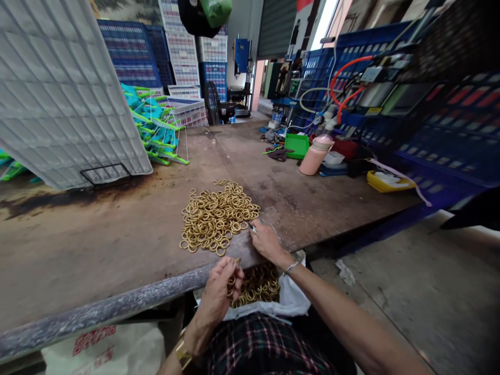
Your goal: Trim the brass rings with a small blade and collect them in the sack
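A heap of brass-coloured rings (216, 213) lies near the front edge of the wooden table (128, 229). My left hand (222, 281) is closed in front of that edge, with brass rings showing between thumb and fingers. Beside the right side of the heap, my right hand (267, 242) rests low over the table, its fingers pinched together. A small dark tip shows at its fingertips, too small to name. Below my hands, an open white sack (292, 291) on my lap side holds many more rings.
A white corrugated panel (74, 94) stands on the left, beside green and turquoise hangers (160, 130). A pink bottle (315, 156), a green tray (297, 146) and a yellow tray (388, 181) sit at the right. Stacked crates (128, 52) rise behind the table.
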Demonstrator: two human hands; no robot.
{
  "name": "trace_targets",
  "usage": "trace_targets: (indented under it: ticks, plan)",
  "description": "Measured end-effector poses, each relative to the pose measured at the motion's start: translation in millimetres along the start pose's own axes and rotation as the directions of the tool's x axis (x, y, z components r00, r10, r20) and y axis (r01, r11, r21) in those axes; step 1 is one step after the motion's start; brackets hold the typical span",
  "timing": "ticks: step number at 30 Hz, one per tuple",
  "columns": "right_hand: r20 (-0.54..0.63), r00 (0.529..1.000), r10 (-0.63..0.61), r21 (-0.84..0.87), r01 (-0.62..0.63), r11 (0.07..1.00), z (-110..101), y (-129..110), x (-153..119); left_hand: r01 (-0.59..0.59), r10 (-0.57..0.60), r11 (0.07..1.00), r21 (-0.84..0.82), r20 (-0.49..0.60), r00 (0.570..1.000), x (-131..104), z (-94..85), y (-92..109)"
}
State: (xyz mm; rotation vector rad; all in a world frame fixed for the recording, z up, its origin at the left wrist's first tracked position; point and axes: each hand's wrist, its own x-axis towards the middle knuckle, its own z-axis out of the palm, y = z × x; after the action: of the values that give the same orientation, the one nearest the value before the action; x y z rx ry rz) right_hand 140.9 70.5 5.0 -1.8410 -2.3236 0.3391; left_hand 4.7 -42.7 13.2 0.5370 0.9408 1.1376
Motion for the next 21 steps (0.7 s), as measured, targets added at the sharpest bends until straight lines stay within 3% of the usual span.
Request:
trace_targets:
  ticks: [4, 13, 18, 21]
  plan:
    - [-0.007, 0.997, 0.080, -0.047, -0.080, 0.996, 5, 0, 16, 0.032, -0.034, 0.996, -0.078, -0.022, 0.999, 3, -7.4, 0]
    - [-0.033, 0.996, 0.088, -0.060, -0.090, 0.994, 10, -8, 24, 0.125, -0.132, 0.962, -0.241, -0.013, 0.991, 7, -14.6, -1]
    - [-0.064, 0.997, 0.050, 0.019, -0.049, 0.999, 6, -1, 24, 0.129, -0.149, 0.938, -0.321, -0.038, 0.988, 14, -15.4, 2]
    - [-0.046, 0.998, 0.030, 0.160, -0.023, 0.987, 3, 2, 21, 0.092, -0.119, 0.952, -0.293, -0.076, 0.990, 18, -12.0, 4]
